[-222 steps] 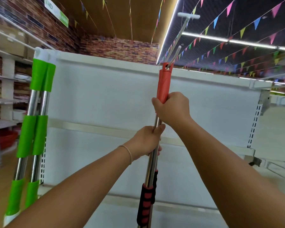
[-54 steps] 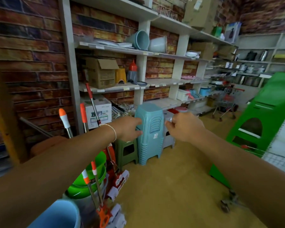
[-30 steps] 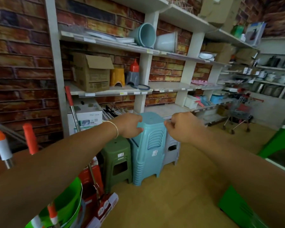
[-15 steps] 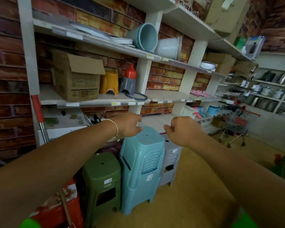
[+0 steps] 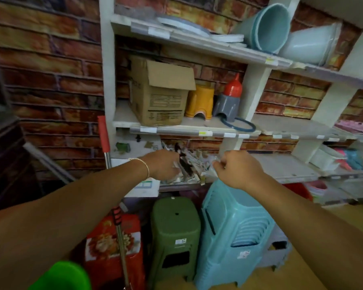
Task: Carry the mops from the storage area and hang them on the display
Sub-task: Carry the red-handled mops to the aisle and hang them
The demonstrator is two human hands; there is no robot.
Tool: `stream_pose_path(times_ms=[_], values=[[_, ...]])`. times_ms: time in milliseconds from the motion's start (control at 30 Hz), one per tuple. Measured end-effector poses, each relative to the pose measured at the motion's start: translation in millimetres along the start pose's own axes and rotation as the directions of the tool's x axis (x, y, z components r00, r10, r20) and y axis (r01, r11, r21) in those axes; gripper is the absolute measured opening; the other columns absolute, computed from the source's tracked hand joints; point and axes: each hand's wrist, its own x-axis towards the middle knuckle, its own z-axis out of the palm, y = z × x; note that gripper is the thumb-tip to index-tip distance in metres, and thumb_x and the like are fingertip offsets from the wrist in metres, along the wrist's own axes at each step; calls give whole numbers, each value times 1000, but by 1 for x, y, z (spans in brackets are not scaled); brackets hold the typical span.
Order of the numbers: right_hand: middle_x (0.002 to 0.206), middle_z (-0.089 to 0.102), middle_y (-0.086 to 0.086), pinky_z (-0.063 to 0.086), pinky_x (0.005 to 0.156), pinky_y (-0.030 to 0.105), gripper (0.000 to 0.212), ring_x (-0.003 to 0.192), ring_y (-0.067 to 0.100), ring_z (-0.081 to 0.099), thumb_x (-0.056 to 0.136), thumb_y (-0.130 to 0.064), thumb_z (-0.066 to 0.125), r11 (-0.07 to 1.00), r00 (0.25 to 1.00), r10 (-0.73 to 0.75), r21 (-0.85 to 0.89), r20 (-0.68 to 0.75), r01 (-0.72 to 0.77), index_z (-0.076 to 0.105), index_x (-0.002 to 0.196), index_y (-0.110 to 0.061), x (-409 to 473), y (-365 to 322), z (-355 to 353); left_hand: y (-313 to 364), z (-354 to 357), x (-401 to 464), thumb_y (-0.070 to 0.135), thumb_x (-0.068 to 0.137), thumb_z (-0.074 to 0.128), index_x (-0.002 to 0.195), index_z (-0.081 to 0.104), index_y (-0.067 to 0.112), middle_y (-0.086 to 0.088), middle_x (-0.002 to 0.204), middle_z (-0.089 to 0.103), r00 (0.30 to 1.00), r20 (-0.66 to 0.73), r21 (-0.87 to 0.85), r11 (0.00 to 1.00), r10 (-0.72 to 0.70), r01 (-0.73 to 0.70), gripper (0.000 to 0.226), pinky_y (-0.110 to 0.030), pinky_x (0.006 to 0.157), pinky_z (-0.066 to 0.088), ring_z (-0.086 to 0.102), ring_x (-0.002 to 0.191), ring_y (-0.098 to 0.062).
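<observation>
Mop handle point(image 5: 103, 133) with the red grip on top stands upright against the white shelf post point(image 5: 106, 65) at the left end of the shelving, its metal shaft dropping behind the left forearm and showing again lower down with a red-and-black foam sleeve point(image 5: 117, 215). Neither hand is on it.

Left hand point(image 5: 162, 165), gold bracelet at the wrist, reaches out over the low shelf with fingers curled loosely, right at a messy pile of packaged small items point(image 5: 190, 166). Can't honestly tell if it's got hold of anything, the fingers are hidden behind the back of the hand. Right hand point(image 5: 237, 169) hovers just beside the same pile, fingers curled in, and again I can't tell whether it's pinching something or nothing, it's blurry there.

Below the hands sit stacked plastic stools: a dark green stack point(image 5: 175, 233), a light blue stack point(image 5: 231, 233) touching it on the right, and a grey one point(image 5: 278, 250) partly hidden behind the blue. A red printed box point(image 5: 111, 245) sits left of the green stools, and a bright green bucket rim point(image 5: 63, 276) pokes in at the bottom.

Middle shelf has an open cardboard box point(image 5: 158, 94), a yellow plastic thing point(image 5: 199, 103), and a grey piece with a red cone top point(image 5: 228, 100). Pale blue buckets point(image 5: 267, 28) lie on their sides up top. Brick wall behind it all.
</observation>
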Motion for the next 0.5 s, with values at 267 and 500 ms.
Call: stream_pose_path(times_ms=[267, 500], values=[[58, 49, 5, 33, 48, 27, 49, 55, 24, 49, 98, -47, 47, 945, 944, -314, 132, 103, 299, 48, 63, -14, 147, -52, 87, -104, 31, 28, 43, 96, 51, 142, 41, 14, -10, 143, 47, 908, 42, -69, 905, -418, 420, 55, -31, 103, 40, 48, 127, -28], [57, 45, 6, 36, 51, 31, 48, 56, 24, 48, 98, -42, 50, 811, 830, -539, 357, 143, 464, 41, 61, -14, 228, -111, 145, -150, 46, 30, 33, 96, 50, 113, 59, 10, -11, 119, 63, 749, 10, -81, 746, -662, 660, 30, -28, 90, 42, 57, 112, -29]])
